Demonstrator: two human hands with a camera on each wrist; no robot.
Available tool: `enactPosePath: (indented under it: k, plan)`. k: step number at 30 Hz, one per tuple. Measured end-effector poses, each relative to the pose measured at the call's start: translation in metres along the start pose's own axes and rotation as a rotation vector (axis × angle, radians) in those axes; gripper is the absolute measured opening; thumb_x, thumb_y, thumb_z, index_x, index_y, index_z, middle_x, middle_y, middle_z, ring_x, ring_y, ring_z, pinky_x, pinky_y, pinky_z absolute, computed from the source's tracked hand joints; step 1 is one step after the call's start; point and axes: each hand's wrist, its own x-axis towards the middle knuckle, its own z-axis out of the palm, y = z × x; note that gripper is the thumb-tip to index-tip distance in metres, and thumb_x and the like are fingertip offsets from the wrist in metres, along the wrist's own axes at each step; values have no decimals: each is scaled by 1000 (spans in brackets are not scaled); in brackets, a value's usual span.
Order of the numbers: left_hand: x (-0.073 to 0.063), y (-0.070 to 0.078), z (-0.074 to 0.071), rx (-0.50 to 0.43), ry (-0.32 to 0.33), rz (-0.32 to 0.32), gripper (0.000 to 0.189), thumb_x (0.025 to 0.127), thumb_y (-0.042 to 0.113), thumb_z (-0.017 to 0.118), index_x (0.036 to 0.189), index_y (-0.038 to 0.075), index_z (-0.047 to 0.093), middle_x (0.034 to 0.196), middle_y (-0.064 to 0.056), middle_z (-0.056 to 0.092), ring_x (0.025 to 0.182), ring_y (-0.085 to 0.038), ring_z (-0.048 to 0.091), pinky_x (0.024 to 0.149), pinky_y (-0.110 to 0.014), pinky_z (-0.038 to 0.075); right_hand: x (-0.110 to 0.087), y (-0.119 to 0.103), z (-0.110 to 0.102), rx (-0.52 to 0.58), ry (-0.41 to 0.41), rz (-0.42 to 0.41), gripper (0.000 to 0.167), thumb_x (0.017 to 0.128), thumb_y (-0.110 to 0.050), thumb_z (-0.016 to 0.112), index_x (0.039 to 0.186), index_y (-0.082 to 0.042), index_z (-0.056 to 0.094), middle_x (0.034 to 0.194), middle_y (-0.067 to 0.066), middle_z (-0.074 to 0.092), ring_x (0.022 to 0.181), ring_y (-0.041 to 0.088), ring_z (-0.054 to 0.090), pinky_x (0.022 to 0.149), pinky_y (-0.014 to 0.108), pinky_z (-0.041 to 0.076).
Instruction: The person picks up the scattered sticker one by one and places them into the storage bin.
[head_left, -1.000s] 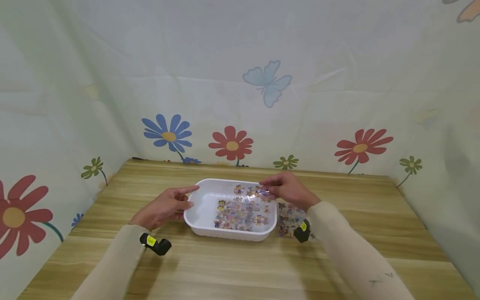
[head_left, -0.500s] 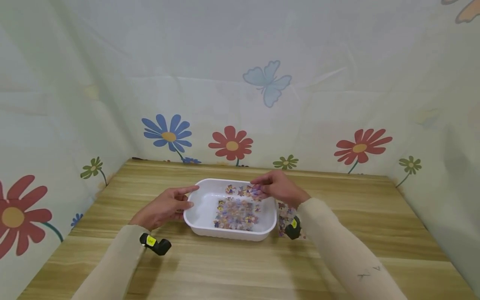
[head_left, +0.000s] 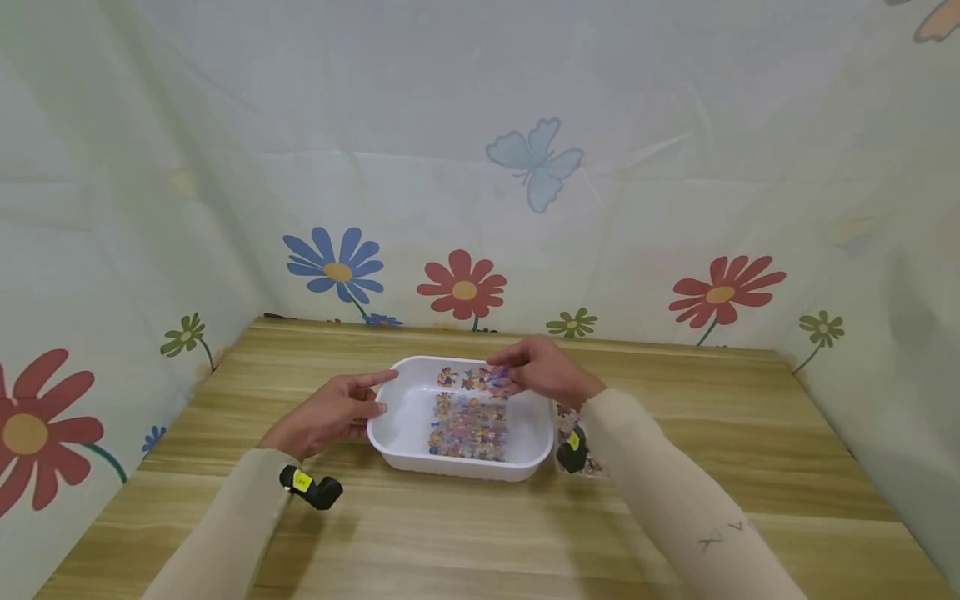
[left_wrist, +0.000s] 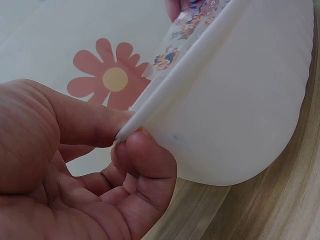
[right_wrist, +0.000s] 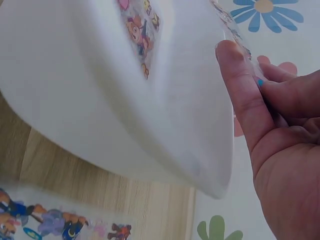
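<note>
My left hand pinches the left rim of a white plastic tray; in the left wrist view the thumb and fingers clasp its edge. Over the tray's far right part, my right hand pinches a clear sticker sheet printed with small colourful cartoon figures. That sheet slants along the inside of the far wall. More cartoon stickers lie flat on the tray's bottom. In the right wrist view the right fingers stand at the tray's rim, and most of the held sheet is hidden.
Another clear sheet of cartoon stickers lies on the wooden table just right of the tray, partly covered by the right wrist. A pale cloth wall with printed flowers rises behind the table and on both sides.
My right hand has slid left along the tray's far rim, carrying the sticker sheet left with it. The left hand and the tray have stayed in place.
</note>
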Motion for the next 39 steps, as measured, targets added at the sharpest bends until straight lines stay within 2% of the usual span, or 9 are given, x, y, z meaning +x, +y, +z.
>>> enactPosePath:
  k: [15, 26, 39]
  plan:
    - [0, 0, 1, 12, 9, -8, 66, 101, 4, 64, 162, 17, 40, 109, -11, 47, 99, -26, 63, 80, -32, 62, 9, -8, 7, -4, -5, 69, 39, 97, 8, 56, 130, -5, 72, 120, 13, 74, 90, 15, 69, 81, 28, 62]
    - [1, -1, 1, 20, 16, -4, 66, 101, 5, 64, 162, 18, 40, 108, -11, 47, 98, -25, 62, 79, -32, 62, 10, -5, 11, -16, -26, 52, 40, 93, 11, 57, 129, -1, 71, 122, 14, 74, 92, 17, 69, 80, 27, 62]
    - [0, 1, 2, 21, 18, -4, 65, 102, 5, 62, 161, 19, 40, 106, -10, 47, 98, -26, 62, 79, -32, 62, 5, 1, 16, -93, -53, 16, 47, 85, 14, 60, 129, 3, 70, 123, 17, 74, 91, 17, 68, 77, 26, 60]
